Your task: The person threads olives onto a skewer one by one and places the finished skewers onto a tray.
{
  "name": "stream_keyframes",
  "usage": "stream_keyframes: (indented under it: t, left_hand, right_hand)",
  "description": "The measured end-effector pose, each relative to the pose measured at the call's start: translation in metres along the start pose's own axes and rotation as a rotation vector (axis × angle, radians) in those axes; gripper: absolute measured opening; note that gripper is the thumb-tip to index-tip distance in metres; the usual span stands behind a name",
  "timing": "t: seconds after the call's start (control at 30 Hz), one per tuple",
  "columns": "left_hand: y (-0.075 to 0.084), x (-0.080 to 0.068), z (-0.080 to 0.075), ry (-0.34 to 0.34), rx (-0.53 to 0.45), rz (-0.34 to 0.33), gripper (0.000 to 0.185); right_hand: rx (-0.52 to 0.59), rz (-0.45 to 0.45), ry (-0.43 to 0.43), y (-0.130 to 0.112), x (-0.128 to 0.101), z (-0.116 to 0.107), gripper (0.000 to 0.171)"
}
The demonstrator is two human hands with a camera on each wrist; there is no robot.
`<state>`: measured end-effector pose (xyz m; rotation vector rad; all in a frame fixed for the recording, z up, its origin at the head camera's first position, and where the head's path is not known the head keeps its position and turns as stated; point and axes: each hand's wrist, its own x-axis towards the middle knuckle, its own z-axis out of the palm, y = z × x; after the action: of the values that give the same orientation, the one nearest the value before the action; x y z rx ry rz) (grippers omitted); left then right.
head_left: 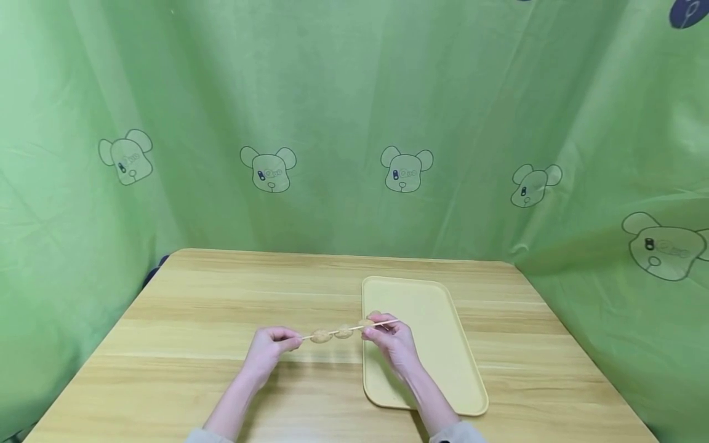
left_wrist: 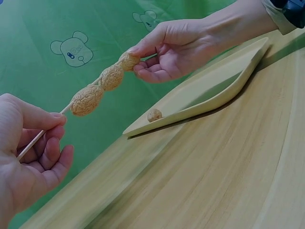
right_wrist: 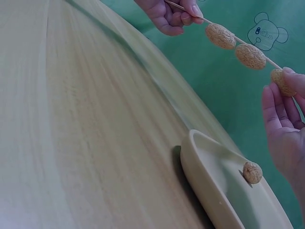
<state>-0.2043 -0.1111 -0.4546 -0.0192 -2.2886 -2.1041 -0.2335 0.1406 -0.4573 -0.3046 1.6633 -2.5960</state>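
Twice pinched in midair: by the left hand [head_left: 267, 349] on a bare stretch of the skewer [left_wrist: 31, 145], seemingly for steadiness; by the right hand [head_left: 396, 344] on the end ball [left_wrist: 127, 60], probably for control. Strung between with a middle ball [left_wrist: 111, 78] and a left ball [left_wrist: 86, 99]. Laid below with a tray [head_left: 434, 344] on the table [head_left: 210, 307], perhaps for easy reach of its loose ball [left_wrist: 155, 115]. Screened behind by a green curtain [head_left: 338, 104].

Four bumpy balls [right_wrist: 250, 57], one thin stick [left_wrist: 31, 144], one left hand [head_left: 266, 352] and one right hand [head_left: 396, 344].
Three of the balls were on the stick, and one loose ball [right_wrist: 252, 172] sat in the one yellow tray [head_left: 434, 351]. Under it was one table [head_left: 221, 295]. Five pale bear heads [head_left: 271, 172] showed on the green cloth [head_left: 332, 92], one partly cut off.
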Motion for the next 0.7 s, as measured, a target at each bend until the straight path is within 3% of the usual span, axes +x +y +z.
stream_keyframes:
  t: [0.37, 0.7]
  left_hand:
    - [0.0019, -0.0015, -0.0006, -0.030, 0.046, 0.008, 0.013]
    - [0.0023, 0.0003, -0.0005, -0.014, 0.046, 0.000, 0.011]
  right_hand:
    - [-0.017, -0.023, -0.054, 0.0013, -0.0023, -0.0025, 0.026]
    - [-0.016, -0.006, -0.025, 0.0014, -0.0013, 0.0012, 0.025]
